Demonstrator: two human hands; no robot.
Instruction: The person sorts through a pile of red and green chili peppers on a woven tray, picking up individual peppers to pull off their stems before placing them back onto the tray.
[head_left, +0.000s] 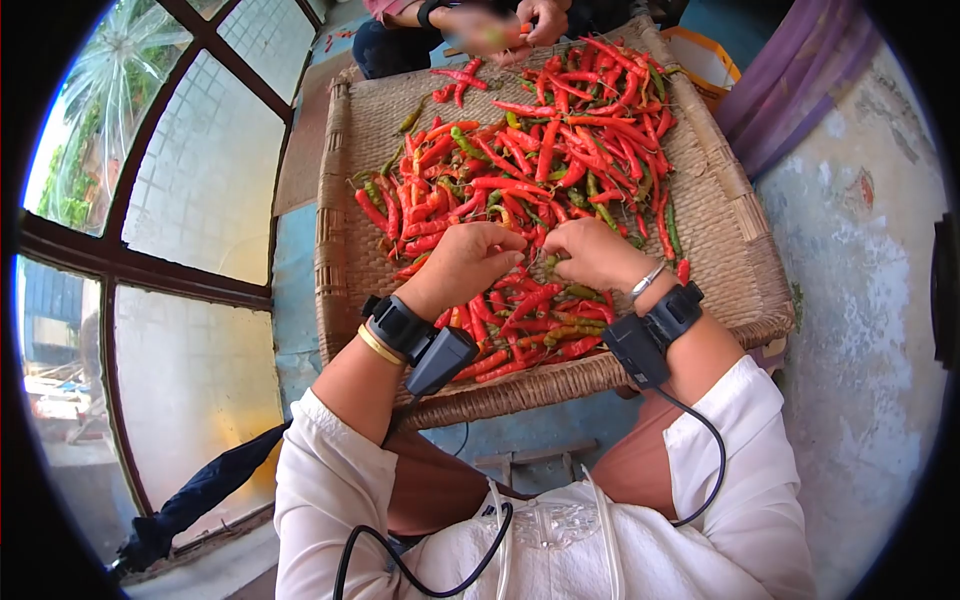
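Note:
A large heap of chili peppers (545,150), mostly red with some green, lies on a woven tray (735,235). Over the near part of the heap, my left hand (468,258) has its fingers curled into a pinch; what is between them is hidden. Close beside it, my right hand (598,252) is also pinched, with a small greenish bit at its fingertips that I cannot make out. Below both hands a nearer pile of red peppers (530,312) reaches toward the tray's front rim (530,392).
Across the tray, another person's hands (543,18) hold something reddish. A bag with an orange edge (700,55) stands at the far right corner. Windows (195,160) line the left, a worn wall (850,300) the right. A dark folded umbrella (215,480) leans at the lower left.

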